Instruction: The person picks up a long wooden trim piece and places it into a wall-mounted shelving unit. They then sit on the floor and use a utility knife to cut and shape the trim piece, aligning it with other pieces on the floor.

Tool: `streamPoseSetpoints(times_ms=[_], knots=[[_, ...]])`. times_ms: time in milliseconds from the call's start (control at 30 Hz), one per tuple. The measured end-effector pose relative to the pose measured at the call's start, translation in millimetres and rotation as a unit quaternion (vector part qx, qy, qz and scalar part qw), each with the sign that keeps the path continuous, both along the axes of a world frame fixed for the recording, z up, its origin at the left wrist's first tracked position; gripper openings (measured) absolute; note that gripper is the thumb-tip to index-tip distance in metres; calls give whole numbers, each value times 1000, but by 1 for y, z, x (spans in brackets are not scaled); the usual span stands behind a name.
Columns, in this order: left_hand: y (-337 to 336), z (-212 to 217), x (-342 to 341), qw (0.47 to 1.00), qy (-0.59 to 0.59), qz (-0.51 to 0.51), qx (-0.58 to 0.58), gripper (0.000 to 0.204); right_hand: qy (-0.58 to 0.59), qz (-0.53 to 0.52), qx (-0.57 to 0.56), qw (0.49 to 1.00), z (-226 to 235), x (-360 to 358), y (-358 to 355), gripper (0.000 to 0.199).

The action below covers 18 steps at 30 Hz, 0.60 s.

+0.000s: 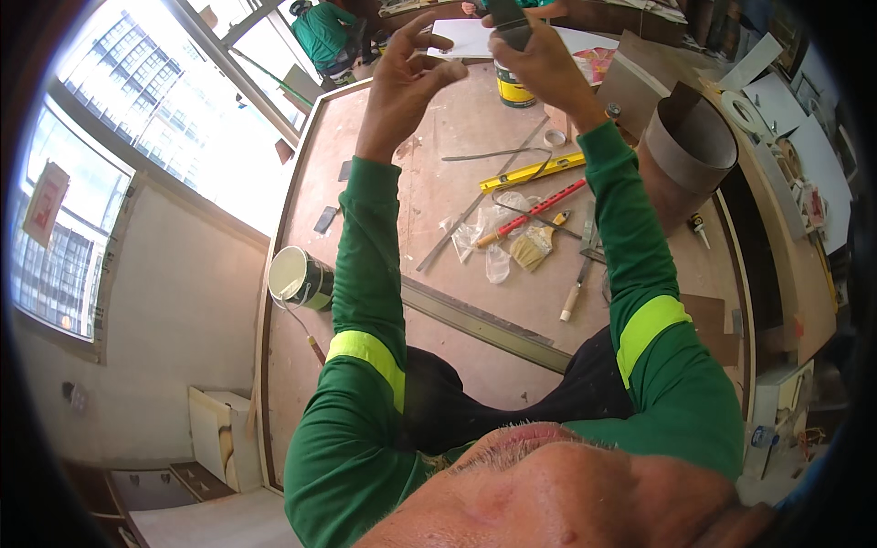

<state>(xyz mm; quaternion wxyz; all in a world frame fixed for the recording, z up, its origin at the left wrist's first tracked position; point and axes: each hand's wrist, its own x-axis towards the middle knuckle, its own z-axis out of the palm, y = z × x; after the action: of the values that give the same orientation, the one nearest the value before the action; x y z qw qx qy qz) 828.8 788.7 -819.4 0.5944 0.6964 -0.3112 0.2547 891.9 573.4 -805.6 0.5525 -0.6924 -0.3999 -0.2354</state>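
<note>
hands raised over plywood table (457, 137); right fingers (534, 50) pinch thin dark strip (507, 18); left fingers (416, 64) loosely curled, empty.

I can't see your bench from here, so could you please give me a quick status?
Right hand raised, gripping a dark flat piece. Left hand beside it, fingers curled, holding nothing visible. Yellow-banded can on the bench below them.

Looks like a carpentry or fit-out workshop set up inside a building site. There's a big plywood bench (457, 128) covered in tools: a yellow spirit level (532, 171), a paint brush (535, 245), a long metal straightedge (484, 324), glue tins (301, 279) and a roll of laminate sheet (687, 151). Bare unfinished walls and big windows looking onto high-rises.
</note>
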Motion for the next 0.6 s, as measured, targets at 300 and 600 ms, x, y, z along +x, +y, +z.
streamPoseSetpoints(times_ms=[300, 600], knots=[[47, 23, -27, 992, -28, 123, 11, 48, 101, -43, 127, 986, 21, 4, -38, 21], [34, 12, -11, 970, -56, 185, 146, 51, 8, -154, -9, 988, 10, 23, -41, 52]])
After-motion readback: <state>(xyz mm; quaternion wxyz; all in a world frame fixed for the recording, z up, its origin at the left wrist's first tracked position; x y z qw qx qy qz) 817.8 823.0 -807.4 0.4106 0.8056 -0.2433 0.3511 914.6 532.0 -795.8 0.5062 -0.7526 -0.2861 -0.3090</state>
